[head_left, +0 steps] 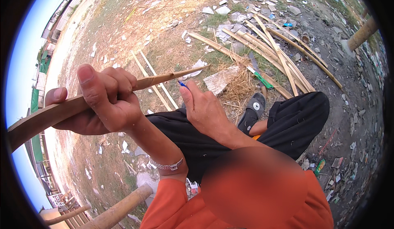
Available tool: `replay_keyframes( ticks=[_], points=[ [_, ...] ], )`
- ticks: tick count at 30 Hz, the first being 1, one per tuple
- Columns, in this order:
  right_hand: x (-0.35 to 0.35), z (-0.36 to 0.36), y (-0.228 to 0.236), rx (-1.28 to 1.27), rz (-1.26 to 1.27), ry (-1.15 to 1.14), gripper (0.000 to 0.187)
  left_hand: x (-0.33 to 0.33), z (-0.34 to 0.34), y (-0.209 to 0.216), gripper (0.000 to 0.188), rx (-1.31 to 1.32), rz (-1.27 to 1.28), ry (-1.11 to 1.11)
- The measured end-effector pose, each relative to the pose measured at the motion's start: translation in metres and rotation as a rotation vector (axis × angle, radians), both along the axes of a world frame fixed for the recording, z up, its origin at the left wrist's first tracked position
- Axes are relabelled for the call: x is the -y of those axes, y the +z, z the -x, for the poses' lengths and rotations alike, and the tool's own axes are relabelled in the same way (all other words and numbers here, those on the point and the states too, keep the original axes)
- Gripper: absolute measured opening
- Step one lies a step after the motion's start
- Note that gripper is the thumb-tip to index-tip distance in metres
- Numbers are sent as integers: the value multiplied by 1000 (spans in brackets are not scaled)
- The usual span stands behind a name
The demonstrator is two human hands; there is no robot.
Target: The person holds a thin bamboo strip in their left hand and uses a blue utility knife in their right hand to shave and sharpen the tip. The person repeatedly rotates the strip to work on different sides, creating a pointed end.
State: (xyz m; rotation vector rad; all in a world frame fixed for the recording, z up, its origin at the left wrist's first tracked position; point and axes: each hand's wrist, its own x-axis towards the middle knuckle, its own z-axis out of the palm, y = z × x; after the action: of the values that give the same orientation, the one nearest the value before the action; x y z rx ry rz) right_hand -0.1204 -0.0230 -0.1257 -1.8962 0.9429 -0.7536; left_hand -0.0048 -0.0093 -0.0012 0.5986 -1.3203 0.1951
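Note:
A long split bamboo strip (150, 80) runs from the left rim toward the middle, its far end narrowing to a point. My left hand (108, 99) is closed round it, with the thumb raised along its side. Below the thin part of the strip, my right hand (207, 112) is closed on a slim blue pen-like tool (183, 85). Only the blue end of that tool shows past the thumb, so its exact kind is hidden. The tool's end is close under the strip; I cannot tell whether they touch.
Split bamboo lengths (269, 56) lie piled ahead right, beside a green-handled blade (261, 79) and a pale flat block (221, 80). Two thin strips (158, 83) lie ahead left. Bamboo poles (119, 208) stand at lower left, and a post (363, 34) at far right.

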Motion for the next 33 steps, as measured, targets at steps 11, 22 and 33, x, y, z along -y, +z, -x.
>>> replay_keyframes(
  ticks=[11, 22, 33],
  points=[
    [28, -4, -94, -325, -79, -95, 39, -5, -12, 2, 29, -73, 3, 92],
    [6, 20, -9, -82, -198, -50, 37, -8, -11, -1, 25, -30, -16, 41],
    [25, -7, -63, -160, -128, -80, 36, -11, -5, 1, 26, 63, -114, -54]
  ],
)
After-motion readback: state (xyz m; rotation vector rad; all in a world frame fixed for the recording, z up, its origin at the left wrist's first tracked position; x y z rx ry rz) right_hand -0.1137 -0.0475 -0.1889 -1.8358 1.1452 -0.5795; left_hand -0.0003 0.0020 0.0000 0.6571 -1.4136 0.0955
